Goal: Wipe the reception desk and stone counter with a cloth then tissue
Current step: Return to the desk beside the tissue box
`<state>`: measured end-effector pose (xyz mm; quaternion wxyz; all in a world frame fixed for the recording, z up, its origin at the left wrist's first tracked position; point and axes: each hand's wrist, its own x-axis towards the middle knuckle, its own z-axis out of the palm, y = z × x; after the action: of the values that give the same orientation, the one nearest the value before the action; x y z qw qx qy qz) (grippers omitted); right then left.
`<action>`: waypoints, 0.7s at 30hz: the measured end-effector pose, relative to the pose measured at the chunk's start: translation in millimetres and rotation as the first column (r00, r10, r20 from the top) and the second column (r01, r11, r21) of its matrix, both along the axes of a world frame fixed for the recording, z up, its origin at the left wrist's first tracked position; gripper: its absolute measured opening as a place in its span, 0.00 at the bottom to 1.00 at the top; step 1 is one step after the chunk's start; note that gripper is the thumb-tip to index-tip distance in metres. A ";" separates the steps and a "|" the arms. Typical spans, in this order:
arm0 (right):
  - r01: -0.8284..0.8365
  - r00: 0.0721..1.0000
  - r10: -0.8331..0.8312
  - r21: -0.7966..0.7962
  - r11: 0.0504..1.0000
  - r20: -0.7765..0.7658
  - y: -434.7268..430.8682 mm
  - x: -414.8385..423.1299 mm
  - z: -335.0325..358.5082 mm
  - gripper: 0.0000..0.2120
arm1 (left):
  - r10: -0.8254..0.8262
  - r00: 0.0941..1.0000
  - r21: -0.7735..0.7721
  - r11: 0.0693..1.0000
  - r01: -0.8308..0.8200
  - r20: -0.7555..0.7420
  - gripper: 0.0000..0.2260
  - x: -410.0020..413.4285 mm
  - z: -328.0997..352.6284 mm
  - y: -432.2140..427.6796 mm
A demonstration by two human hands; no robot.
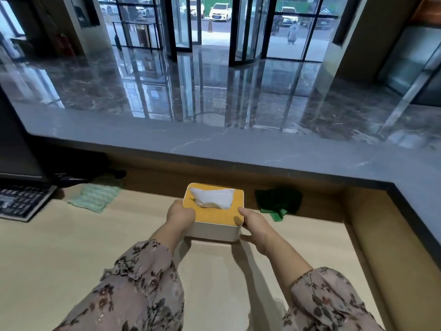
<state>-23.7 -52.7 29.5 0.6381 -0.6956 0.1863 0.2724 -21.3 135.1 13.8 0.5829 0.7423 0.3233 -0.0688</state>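
Item: tissue box (216,229), white walls, yellow lid, a white tissue (212,198) standing out of the lid slot; position: middle of the pale wooden desk (71,247), near its back wall, below the stone counter (214,144); whether the box rests on the desk or is slightly raised cannot be told.

Left grip (180,215): clamped on the box's left edge, fingers curled over the lid rim; floral sleeve on the forearm.

Right grip (254,224): clamped on the box's near right corner, thumb on the lid, fingers along the side wall; matching floral sleeve.

Dark green cloth (278,201): crumpled, on the desk against the back wall, just right of the box, not touching it.

Light green cloth (96,195): lying flat on the desk, left of the box, well apart from it.

Keyboard (21,201): black, at the desk's left edge; a dark monitor (14,151) above it, partly cut off.

Stone counter: grey, veined, glossy; runs across behind the desk and turns down the right side.

Beyond: polished dark lobby floor (214,87), glass doors (250,27), parked cars outside.
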 end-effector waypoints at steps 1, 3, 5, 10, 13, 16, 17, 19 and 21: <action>0.021 1.000 -0.021 0.002 1.000 -0.001 -4.3 5.9 1.6 0.21 | -0.011 1.000 0.001 1.000 0.011 0.002 0.14 8.3 -0.6 -4.8; 0.055 0.999 -0.055 0.002 0.999 0.002 -12.9 18.5 2.4 0.21 | -0.029 1.000 0.019 0.999 0.029 0.010 0.16 24.8 -1.0 -14.9; 0.085 0.996 -0.085 -0.006 0.996 0.002 -19.9 30.5 0.6 0.21 | -0.039 0.999 0.028 0.999 0.039 0.010 0.18 39.6 -2.1 -23.3; 0.115 0.993 -0.115 -0.007 0.993 0.018 -30.2 58.8 -7.1 0.14 | -0.034 0.998 0.063 0.997 0.037 -0.043 0.26 67.2 -7.2 -34.7; 0.119 0.993 -0.118 -0.026 0.993 0.025 -31.6 66.5 -9.0 0.09 | -0.039 0.998 0.122 0.992 0.046 -0.057 0.27 78.1 -8.2 -37.4; 0.104 0.994 -0.103 -0.043 0.994 0.028 -33.1 72.5 -12.2 0.15 | -0.051 0.996 0.151 0.987 0.062 -0.074 0.27 84.4 -9.4 -38.9; 0.101 0.995 -0.100 -0.047 0.994 0.026 -33.1 73.5 -11.9 0.17 | -0.055 0.995 0.164 0.984 0.067 -0.079 0.27 85.0 -8.8 -39.1; 0.086 0.996 -0.084 -0.061 0.994 0.023 -33.5 73.6 -12.5 0.19 | -0.071 0.995 0.173 0.981 0.084 -0.076 0.27 83.6 -8.9 -38.0; 0.064 0.998 -0.061 -0.087 0.994 0.035 -33.2 72.1 -13.3 0.22 | -0.093 0.993 0.161 0.982 0.104 -0.070 0.27 78.4 -6.6 -37.4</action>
<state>48.4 -85.9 16.2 0.6178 -0.7213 0.2095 0.2328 57.1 97.7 7.2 0.5052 0.8004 0.3088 -0.0938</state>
